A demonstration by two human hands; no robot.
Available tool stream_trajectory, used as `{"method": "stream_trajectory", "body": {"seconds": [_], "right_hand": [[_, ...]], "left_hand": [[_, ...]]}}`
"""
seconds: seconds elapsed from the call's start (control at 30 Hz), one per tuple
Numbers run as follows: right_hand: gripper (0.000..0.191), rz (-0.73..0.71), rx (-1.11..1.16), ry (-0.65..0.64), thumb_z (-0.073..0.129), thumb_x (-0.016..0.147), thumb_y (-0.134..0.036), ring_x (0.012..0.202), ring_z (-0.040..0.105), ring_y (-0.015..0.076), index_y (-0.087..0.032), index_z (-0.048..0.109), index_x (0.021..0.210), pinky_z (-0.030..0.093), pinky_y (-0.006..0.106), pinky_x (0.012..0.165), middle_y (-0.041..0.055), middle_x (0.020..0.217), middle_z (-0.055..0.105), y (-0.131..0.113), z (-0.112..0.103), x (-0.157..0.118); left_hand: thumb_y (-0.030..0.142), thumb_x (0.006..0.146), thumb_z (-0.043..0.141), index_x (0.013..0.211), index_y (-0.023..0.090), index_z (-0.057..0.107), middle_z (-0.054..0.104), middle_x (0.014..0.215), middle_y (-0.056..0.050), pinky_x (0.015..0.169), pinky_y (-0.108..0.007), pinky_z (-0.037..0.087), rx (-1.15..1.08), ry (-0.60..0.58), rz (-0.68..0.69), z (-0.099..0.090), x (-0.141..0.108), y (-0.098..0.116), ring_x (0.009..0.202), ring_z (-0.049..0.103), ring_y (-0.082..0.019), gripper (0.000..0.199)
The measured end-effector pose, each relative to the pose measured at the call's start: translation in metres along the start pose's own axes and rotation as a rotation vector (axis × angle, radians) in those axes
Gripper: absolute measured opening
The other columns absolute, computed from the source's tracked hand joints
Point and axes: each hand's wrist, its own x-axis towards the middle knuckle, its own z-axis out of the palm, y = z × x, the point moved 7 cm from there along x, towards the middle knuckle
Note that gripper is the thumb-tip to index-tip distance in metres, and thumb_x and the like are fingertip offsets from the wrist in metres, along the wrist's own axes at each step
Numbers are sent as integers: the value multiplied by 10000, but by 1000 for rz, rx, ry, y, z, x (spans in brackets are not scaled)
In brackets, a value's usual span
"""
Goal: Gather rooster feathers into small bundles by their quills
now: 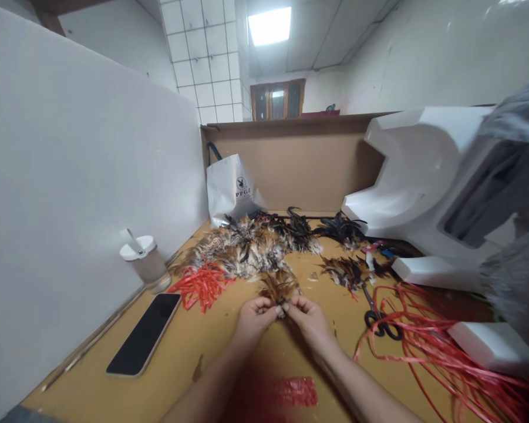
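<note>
A small bunch of brown feathers [278,284] stands fanned upward between my two hands, low over the tabletop. My left hand [256,320] pinches its base from the left, thumb against fingers. From the right, my right hand [307,320] grips the same base with thumb and fingertips. The quill ends are mostly hidden by my fingers. Just beyond lies a large heap of brown, white and black feathers [250,249]. A smaller dark feather bunch [346,271] sits to the right of my hands.
Left are a phone [145,335], a lidded cup [144,261] and short red strips [205,285]. Right are black-handled scissors [382,325], long red strands [449,346] and white foam packaging [405,170]. A white bag [229,188] stands at the back. A red piece [297,390] lies near me.
</note>
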Motion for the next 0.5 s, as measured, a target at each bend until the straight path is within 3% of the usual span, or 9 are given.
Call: {"method": "stream_trajectory", "body": {"seconds": [0.2,0.33,0.5], "right_hand": [[279,80,108,-129,633,625,-370,381,332,49,-146,486,548,210,194,409,-42,435,467,2,10,-4],[262,103,168,-155,647,623,-346,405,365,48,-137,497,580,227,182,410,-16,484,520,2,14,-7],[270,116,147,-97,647,619,-365,375,342,44,-151,483,632,222,176,383,-43,458,484,6,9,-4]], "left_hand": [[341,598,651,522,132,530,522,458,11,403,-198,251,-189,-168,-134,4,-1,-11,386,401,-58,253],[288,583,672,555,119,537,537,510,-3,438,-190,264,-361,-207,-163,7,-2,-13,447,440,-62,218],[326,592,654,563,127,549,521,476,11,421,-202,241,-192,-164,-84,2,1,-9,405,392,-60,227]]}}
